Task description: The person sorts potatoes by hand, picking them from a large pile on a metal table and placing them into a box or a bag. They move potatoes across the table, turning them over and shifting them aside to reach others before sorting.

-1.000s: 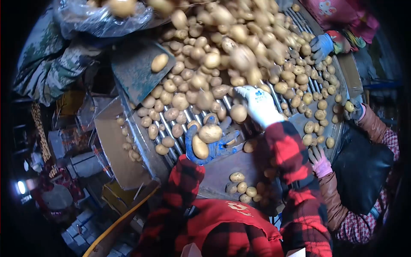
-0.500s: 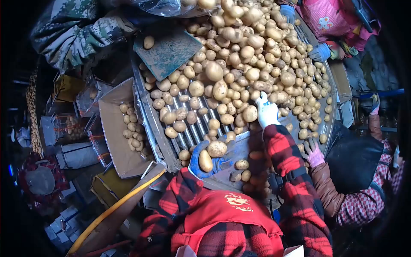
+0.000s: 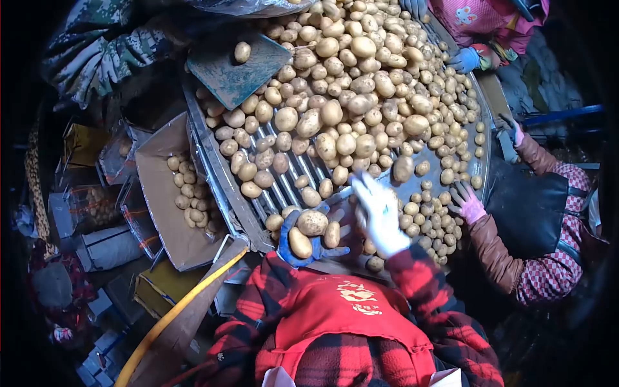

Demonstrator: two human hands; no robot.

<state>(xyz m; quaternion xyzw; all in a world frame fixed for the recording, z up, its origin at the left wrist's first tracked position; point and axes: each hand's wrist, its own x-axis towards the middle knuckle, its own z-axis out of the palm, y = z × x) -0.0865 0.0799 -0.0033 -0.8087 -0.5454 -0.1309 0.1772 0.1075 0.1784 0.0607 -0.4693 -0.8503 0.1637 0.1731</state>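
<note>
My left hand, in a blue glove, is turned palm up at the near edge of the sorting table. Three potatoes rest in it: a round one, a long one and a smaller one. My right hand, in a white glove and somewhat blurred, is over the table just right of the left hand. Its fingers look stretched out, and I see nothing held in them. Beyond both hands lies a large heap of potatoes, partly over metal rollers.
A cardboard box with potatoes stands left of the table. A green board carries one potato. Co-workers' gloved hands reach in from the right, one pink, one blue. A yellow-edged rail runs at lower left.
My right hand has drawn back from the heap toward my left hand. A third potato now lies in my left hand. The view has shifted slightly, and a co-worker's far arm has moved toward the table.
</note>
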